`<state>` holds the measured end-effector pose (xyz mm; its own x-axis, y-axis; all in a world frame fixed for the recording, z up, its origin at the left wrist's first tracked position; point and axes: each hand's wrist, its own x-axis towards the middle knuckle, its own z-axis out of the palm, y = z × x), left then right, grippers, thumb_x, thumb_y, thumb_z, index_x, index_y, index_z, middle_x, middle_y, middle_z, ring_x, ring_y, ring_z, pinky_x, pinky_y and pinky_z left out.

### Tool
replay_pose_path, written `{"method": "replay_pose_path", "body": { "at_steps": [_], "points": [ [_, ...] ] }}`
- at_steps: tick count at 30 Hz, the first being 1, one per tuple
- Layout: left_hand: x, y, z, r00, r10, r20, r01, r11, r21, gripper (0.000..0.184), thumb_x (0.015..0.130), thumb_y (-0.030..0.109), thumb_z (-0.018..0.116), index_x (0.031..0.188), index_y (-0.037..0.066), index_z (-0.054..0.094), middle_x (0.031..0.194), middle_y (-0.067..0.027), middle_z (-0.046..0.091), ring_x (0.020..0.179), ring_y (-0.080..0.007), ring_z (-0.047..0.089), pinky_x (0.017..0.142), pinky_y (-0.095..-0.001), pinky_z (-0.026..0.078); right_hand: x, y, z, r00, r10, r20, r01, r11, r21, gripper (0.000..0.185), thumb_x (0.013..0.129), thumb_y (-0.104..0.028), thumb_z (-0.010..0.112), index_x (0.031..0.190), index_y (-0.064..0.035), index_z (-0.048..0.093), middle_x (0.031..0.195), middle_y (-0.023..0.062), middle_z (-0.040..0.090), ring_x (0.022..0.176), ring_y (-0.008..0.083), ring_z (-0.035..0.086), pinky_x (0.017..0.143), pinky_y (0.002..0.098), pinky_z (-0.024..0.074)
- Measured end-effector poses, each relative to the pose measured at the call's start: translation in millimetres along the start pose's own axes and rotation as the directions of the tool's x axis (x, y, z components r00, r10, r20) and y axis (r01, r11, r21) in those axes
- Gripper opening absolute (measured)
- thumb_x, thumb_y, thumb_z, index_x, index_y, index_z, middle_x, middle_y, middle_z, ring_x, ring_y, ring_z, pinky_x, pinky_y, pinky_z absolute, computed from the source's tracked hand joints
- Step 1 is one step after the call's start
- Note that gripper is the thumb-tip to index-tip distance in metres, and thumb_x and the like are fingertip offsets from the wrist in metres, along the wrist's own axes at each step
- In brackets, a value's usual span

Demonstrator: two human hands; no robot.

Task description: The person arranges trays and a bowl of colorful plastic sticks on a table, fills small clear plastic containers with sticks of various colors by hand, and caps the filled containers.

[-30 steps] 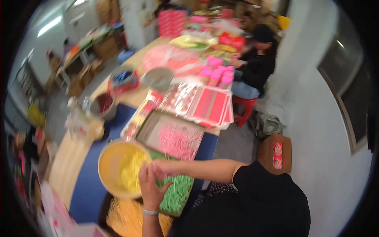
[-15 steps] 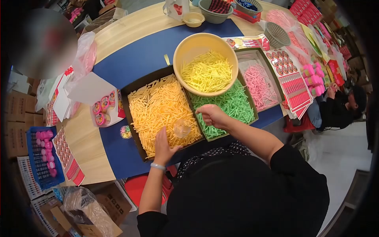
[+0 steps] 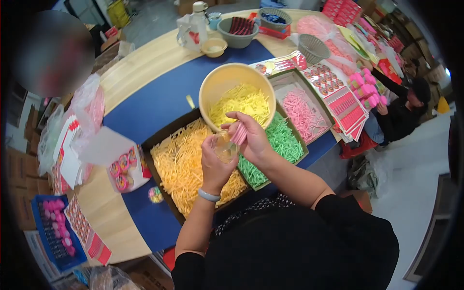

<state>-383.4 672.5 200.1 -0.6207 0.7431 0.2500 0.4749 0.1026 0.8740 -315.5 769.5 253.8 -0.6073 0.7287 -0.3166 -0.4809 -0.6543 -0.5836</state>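
Observation:
My left hand [image 3: 215, 166] is wrapped round a small clear cup [image 3: 225, 149], holding it above the tray of short orange sticks [image 3: 179, 166]. Close beside the cup's mouth, my right hand [image 3: 256, 144] grips a bundle of short pink sticks [image 3: 239, 133]. Whether their ends are inside the cup I cannot tell. Just beyond both hands stands a cream basin [image 3: 207, 92] with yellow sticks [image 3: 244, 104] in it. Short green sticks [image 3: 278, 140] fill the compartment under my right forearm. More pink sticks [image 3: 302, 113] lie in a tray farther right.
A white box with pink-lidded tubs [image 3: 123, 169] stands left of the trays, near a small jar of coloured bits [image 3: 155, 195]. Sticker sheets [image 3: 338, 104] lie at the right. Grey baskets [image 3: 314, 48] and bowls line the far side. Another person [image 3: 401, 111] sits at the right.
My left hand has picked up the clear cup from the orange sticks. My right hand has moved left to meet it, now showing pink sticks in its grip. The head view has shifted.

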Motion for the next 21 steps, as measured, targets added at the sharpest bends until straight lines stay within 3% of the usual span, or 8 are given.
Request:
{"method": "replay_pose_path", "body": {
  "at_steps": [2,4,5,9,10,13,17,21],
  "points": [
    [17.0,13.0,6.6,0.985,0.165,-0.041,-0.162,0.985,0.064,0.063,0.063,0.018,0.072,0.112,0.000,0.035,0.099,-0.0151,0.049,0.085,-0.0269,0.054,0.073,-0.0318,0.045,1.5,-12.3,8.2,0.990,-0.136,0.042,0.137,0.991,-0.007,0.021,0.083,-0.011,0.046,0.098,0.0019,0.053,0.058,0.0046,0.053,0.067,0.0122,0.054,0.056,0.0188,0.0452],
    [29.2,28.7,8.5,0.988,0.157,-0.001,-0.156,0.986,0.062,0.068,0.060,0.014,0.070,0.116,-0.001,0.035,0.105,-0.0163,0.046,0.095,-0.0290,0.049,0.082,-0.0338,0.041,4.9,-20.8,7.8,0.969,-0.237,0.073,0.244,0.964,-0.105,0.022,0.087,-0.016,0.044,0.100,0.0008,0.052,0.059,0.0050,0.053,0.075,0.0153,0.056,0.072,0.0229,0.0442],
    [36.1,33.9,12.2,0.980,0.198,0.026,-0.199,0.978,0.054,0.069,0.061,0.015,0.070,0.117,-0.002,0.035,0.106,-0.0163,0.045,0.095,-0.0285,0.049,0.082,-0.0342,0.041,2.7,-26.5,10.3,0.959,-0.275,0.062,0.278,0.960,-0.046,0.022,0.086,-0.014,0.047,0.101,0.0016,0.051,0.065,0.0065,0.055,0.072,0.0120,0.055,0.067,0.0207,0.0459],
    [48.9,60.2,27.9,0.966,0.226,0.123,-0.222,0.974,-0.046,0.072,0.061,0.015,0.072,0.118,-0.001,0.033,0.108,-0.0173,0.045,0.098,-0.0299,0.049,0.085,-0.0355,0.040,-1.2,-47.4,-0.7,0.888,-0.459,0.006,0.451,0.870,-0.199,0.021,0.082,-0.006,0.050,0.102,0.0014,0.055,0.078,0.0088,0.057,0.055,0.0062,0.049,0.048,0.0172,0.0437],
    [49.3,68.3,33.8,0.951,0.292,0.101,-0.288,0.956,-0.050,0.068,0.063,0.011,0.071,0.118,-0.002,0.032,0.109,-0.0183,0.045,0.100,-0.0315,0.049,0.086,-0.0366,0.041,-12.7,-60.2,7.5,0.860,-0.509,-0.022,0.464,0.801,-0.377,0.023,0.082,-0.005,0.050,0.103,0.0009,0.056,0.078,0.0065,0.057,0.048,0.0061,0.045,0.046,0.0162,0.0410],
    [58.0,81.7,51.0,0.912,0.401,0.089,-0.392,0.914,-0.107,0.065,0.064,0.007,0.069,0.117,-0.001,0.032,0.111,-0.0189,0.044,0.099,-0.0320,0.049,0.086,-0.0372,0.041,-22.4,-74.0,4.7,0.802,-0.597,-0.001,0.493,0.663,-0.563,0.020,0.083,-0.011,0.052,0.101,-0.0058,0.059,0.087,0.0029,0.053,0.067,0.0084,0.049,0.061,0.0166,0.0419],
    [72.7,90.0,74.3,0.879,0.470,0.084,-0.451,0.875,-0.178,0.064,0.064,0.005,0.068,0.117,-0.002,0.032,0.111,-0.0197,0.044,0.098,-0.0328,0.049,0.087,-0.0381,0.041,-8.7,-80.8,-20.8,0.457,-0.807,0.374,0.674,0.040,-0.737,0.027,0.085,-0.009,0.049,0.111,-0.0037,0.054,0.101,0.0057,0.047,0.087,0.0126,0.048,0.076,0.0214,0.0399],
    [77.8,97.1,98.5,0.865,0.486,0.127,-0.446,0.859,-0.254,0.065,0.064,0.005,0.068,0.117,-0.002,0.032,0.111,-0.0202,0.044,0.097,-0.0337,0.049,0.087,-0.0383,0.040,-11.2,-97.7,-25.0,0.517,-0.819,0.247,0.587,0.130,-0.799,0.030,0.085,-0.010,0.048,0.115,-0.0039,0.051,0.107,0.0054,0.042,0.097,0.0147,0.042,0.083,0.0243,0.0357]
  ]
}}
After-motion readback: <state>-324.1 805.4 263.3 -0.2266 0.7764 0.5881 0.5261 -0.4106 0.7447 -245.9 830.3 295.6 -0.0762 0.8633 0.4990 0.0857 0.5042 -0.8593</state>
